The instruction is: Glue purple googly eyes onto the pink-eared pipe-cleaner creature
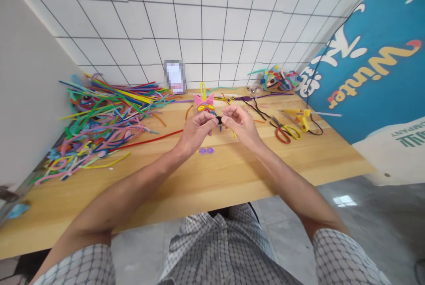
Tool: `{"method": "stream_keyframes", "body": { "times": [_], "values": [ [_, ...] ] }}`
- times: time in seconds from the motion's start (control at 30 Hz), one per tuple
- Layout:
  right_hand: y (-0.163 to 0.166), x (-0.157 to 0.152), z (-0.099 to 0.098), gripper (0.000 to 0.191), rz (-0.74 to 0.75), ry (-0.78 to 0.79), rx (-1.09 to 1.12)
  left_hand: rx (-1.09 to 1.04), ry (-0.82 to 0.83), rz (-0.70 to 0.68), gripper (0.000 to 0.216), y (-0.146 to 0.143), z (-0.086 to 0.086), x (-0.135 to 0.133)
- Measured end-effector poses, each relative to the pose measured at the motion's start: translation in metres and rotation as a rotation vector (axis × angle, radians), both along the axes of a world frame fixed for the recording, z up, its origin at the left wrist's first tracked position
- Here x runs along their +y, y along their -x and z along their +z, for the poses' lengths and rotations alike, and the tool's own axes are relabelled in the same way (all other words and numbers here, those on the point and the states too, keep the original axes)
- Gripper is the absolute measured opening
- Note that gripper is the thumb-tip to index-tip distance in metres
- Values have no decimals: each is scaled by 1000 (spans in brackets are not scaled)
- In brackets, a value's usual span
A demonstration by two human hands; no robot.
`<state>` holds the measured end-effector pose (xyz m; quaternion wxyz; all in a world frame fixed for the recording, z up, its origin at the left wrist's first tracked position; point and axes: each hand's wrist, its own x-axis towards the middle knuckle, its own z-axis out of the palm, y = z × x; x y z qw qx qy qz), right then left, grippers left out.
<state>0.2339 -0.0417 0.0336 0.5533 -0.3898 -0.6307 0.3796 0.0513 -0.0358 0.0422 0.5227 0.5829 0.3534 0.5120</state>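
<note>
Between my fingertips is a small black piece (219, 120), perhaps coiled pipe cleaner; its exact kind is hard to make out. My left hand (199, 129) pinches it from one side, fingers closed. From the other side my right hand (241, 126) grips it with thumb and forefinger. Just behind them stands a pink-eared figure (204, 102) with yellow-ringed eyes and a yellow loop on top, its lower part partly hidden by my hands. Two purple discs (206, 150) lie on the wooden table (212, 179) nearer to me.
Many coloured pipe cleaners (122, 94) are heaped on the left. Scissors (285, 132) and a yellow glue gun (300, 117) with a cord lie on the right. Decorated balls (274, 79) and a clear ball (255, 89) sit at the back right. A phone (175, 78) leans on the wall.
</note>
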Motion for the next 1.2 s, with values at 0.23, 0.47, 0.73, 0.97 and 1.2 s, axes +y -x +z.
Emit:
{"method": "stream_keyframes", "body": {
  "times": [0.23,0.47,0.73,0.97,1.2],
  "values": [
    [7,-14,-19,23,-9,0,35,-11,65,34,27,1,-11,-15],
    [9,-20,-23,21,9,-7,9,73,82,9,28,8,-18,-24],
    [9,-19,-34,28,71,82,26,140,108,-31,22,15,-28,-23],
    [12,-25,-34,23,26,132,-45,142,127,-41,22,18,-37,-25],
    [13,-23,-37,23,6,207,-154,162,50,-79,20,23,-49,-28]
  ]
}}
